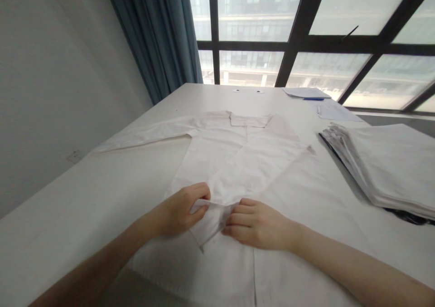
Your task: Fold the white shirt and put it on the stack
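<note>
The left hand point(188, 209) has its thumb and fingers closed on the edge of a white sleeve end point(210, 225), pinching the cloth where it lifts a little. Just beside it, the right hand point(253, 223) is curled over the same sleeve end, its fingers gripping the other side, so a short span of edge stretches between the two. Neither hand is nearer; both are on it already.

From where I stand, the held sleeve slants across the front of the white shirt point(217, 155), from a corner far to the person's right down to the hands near the middle. The shirt itself lies straight ahead and under the forearms, its long axis running away from the person, with the collar point(249, 122) at the far end and the lower front toward the body. The other sleeve point(152, 132) reaches out to the left, flat and well apart from either hand.

It looks like thin, plain cloth, softly creased over the chest, with a dark line of opening low down the front. The white table point(118, 184) under it makes its edges hard to pick out. Off to the right sits a stack of folded white cloth point(397, 162); farther back, papers point(306, 92) and a blue pen point(313, 99) lie near the window point(254, 10).
</note>
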Demonstrator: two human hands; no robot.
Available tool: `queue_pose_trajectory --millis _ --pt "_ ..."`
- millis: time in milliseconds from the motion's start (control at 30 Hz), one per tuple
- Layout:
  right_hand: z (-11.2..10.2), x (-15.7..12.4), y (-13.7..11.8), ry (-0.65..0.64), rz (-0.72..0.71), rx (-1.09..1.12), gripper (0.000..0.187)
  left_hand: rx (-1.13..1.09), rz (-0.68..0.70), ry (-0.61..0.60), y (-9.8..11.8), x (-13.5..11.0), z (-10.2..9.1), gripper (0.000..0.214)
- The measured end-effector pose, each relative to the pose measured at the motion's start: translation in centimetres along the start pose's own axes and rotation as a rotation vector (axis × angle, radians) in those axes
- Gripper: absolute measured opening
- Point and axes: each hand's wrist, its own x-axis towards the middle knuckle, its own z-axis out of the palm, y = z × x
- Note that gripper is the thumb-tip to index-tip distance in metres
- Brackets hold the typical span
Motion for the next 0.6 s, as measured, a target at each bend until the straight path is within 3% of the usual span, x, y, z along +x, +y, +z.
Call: queue_pose_trajectory --millis 100,333,600 --pt "1.0 -0.6 0.9 0.064 -0.015 -0.008 0.024 0.035 0.037 0.027 0.0 0.1 -0.1 0.005" --pt "1.3 -0.7 0.9 0.088 0.008 -0.060 0.022 0.245 0.356 0.068 0.0 0.2 -0.1 0.011" --pt "1.6 -0.5 0.7 0.154 0.069 -0.143 0.013 0.294 0.402 -0.074 0.1 0.2 0.2 0.010"
